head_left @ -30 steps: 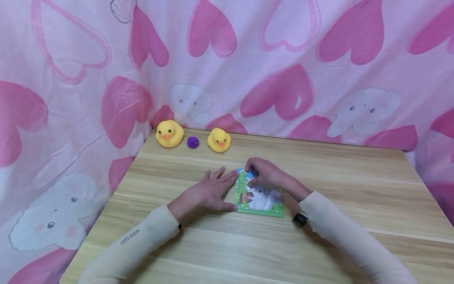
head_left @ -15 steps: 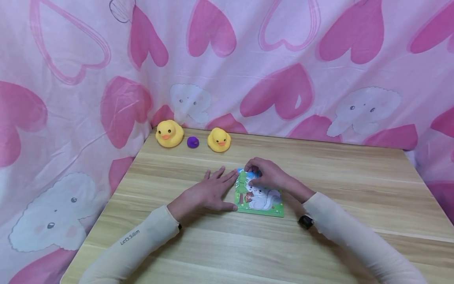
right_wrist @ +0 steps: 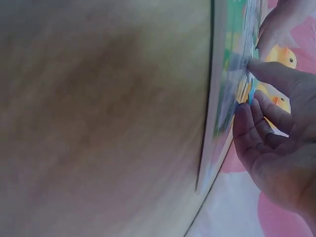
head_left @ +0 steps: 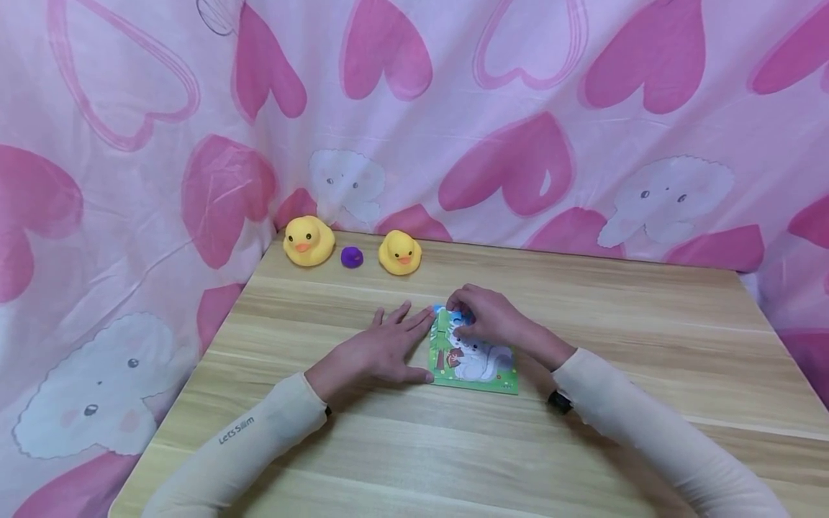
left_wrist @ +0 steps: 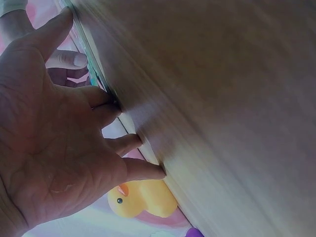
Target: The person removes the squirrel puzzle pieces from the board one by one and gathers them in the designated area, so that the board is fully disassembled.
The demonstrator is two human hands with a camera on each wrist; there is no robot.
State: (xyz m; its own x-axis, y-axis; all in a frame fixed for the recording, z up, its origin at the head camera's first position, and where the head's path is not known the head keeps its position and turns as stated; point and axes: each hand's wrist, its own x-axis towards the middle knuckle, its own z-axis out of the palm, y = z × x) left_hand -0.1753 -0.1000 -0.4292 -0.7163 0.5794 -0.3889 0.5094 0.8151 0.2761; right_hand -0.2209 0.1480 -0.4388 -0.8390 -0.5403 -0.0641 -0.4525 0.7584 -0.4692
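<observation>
A flat picture puzzle (head_left: 482,367) with a squirrel, a tree and a green border lies on the wooden table in the head view. My left hand (head_left: 382,349) rests at its left side, fingers spread, with thumb and index fingertips touching the edge. My right hand (head_left: 488,316) is over the puzzle's upper part, its fingers curled down. In the right wrist view its fingers pinch a small blue-edged puzzle piece (right_wrist: 252,91), tilted up from the board. The hand hides much of the puzzle's upper right.
Along the back left stand a large yellow duck (head_left: 309,241), a small purple duck (head_left: 352,257) and another yellow duck (head_left: 399,253). A pink heart-patterned curtain (head_left: 505,165) hangs behind the wooden table (head_left: 401,453).
The head view has tilted slightly. My right forearm has shifted a little to the right, while its fingers stay at nearly the same spot on the puzzle. My left hand has not moved.
</observation>
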